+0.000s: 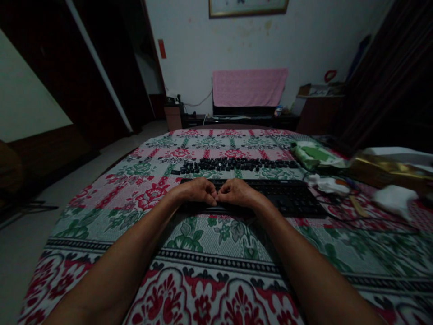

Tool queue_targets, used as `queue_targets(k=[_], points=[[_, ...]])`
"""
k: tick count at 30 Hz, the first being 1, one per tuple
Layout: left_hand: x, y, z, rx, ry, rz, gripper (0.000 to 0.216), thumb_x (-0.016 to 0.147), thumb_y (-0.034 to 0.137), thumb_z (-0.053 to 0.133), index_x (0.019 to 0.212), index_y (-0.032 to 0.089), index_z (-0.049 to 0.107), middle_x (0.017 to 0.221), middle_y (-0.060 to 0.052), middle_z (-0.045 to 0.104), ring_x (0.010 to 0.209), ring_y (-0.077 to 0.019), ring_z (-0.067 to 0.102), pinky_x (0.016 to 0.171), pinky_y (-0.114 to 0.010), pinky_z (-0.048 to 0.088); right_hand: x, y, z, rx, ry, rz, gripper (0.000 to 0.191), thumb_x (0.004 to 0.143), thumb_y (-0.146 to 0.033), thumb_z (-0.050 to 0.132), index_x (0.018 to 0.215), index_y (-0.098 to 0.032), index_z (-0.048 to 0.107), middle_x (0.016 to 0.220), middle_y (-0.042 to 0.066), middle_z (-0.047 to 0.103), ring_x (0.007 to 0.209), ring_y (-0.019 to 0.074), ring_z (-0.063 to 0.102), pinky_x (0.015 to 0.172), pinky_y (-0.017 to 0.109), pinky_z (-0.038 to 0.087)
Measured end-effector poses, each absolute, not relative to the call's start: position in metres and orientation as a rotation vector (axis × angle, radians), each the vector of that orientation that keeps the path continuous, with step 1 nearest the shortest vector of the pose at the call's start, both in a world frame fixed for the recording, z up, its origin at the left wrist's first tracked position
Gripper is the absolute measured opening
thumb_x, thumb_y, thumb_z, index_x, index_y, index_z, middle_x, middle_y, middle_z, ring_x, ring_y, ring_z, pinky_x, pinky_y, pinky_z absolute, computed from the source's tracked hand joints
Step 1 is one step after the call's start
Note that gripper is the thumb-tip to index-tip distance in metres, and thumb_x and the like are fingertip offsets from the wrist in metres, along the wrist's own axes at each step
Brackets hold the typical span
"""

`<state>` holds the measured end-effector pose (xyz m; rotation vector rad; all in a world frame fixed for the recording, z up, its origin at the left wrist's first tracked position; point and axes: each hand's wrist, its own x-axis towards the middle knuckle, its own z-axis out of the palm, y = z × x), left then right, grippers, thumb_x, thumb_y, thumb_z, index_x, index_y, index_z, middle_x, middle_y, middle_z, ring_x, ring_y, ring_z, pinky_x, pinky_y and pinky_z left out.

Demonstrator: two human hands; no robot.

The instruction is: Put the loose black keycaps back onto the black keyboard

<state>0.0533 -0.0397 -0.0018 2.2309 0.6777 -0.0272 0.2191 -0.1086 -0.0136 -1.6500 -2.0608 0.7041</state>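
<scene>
A black keyboard lies across the patterned cloth in front of me, its keycaps off over much of its face. My left hand and my right hand meet over its left half. The fingers of both are bent and pinched together, fingertips touching or nearly so. Whatever sits between them is too small or hidden to make out. Just beyond the keyboard, many loose black keycaps lie in a long uneven band.
Patterned cloth covers the table. On the right are a green-and-white packet, crumpled white tissue, a gold package, a white bag and a thin wooden strip. A dark cable runs near the keyboard's right end.
</scene>
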Motion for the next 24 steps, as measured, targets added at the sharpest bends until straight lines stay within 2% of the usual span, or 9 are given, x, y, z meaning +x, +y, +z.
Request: queue_targets(k=[9,15,24], points=[[0.0507,-0.0402,0.0003,2.139,0.705,-0.017,0.031,0.059,0.032,0.058,0.083,0.013,0.062,0.068,0.001,0.059,0.056,-0.007,0.048,0.055,-0.017,0.037,0.2189,-0.1078,-0.0154,-1.665,-2.055,0.72,0.028,0.062,-0.035,0.051,0.065,-0.012,0.065,0.049,-0.002,0.052,0.043,0.0048,0.039,0.04,0.016,0.024],[0.0531,-0.0427,0.0014,2.083,0.755,-0.029,0.029,0.057,0.029,0.058,0.08,0.012,0.061,0.06,0.003,0.054,0.048,-0.0055,0.043,0.047,-0.017,0.034,0.2163,-0.1096,-0.0116,-1.71,-2.051,0.699,0.024,0.062,-0.032,0.051,0.061,-0.011,0.063,0.046,-0.002,0.05,0.042,0.0042,0.038,0.04,0.016,0.024],[0.0563,-0.0409,-0.0021,2.026,0.814,-0.025,0.026,0.053,0.027,0.06,0.075,0.012,0.058,0.054,0.005,0.048,0.045,-0.0043,0.038,0.044,-0.016,0.032,0.2171,-0.1074,-0.0157,-1.703,-2.024,0.749,0.027,0.06,-0.037,0.054,0.067,-0.013,0.063,0.052,-0.002,0.052,0.045,0.0051,0.04,0.041,0.016,0.027]])
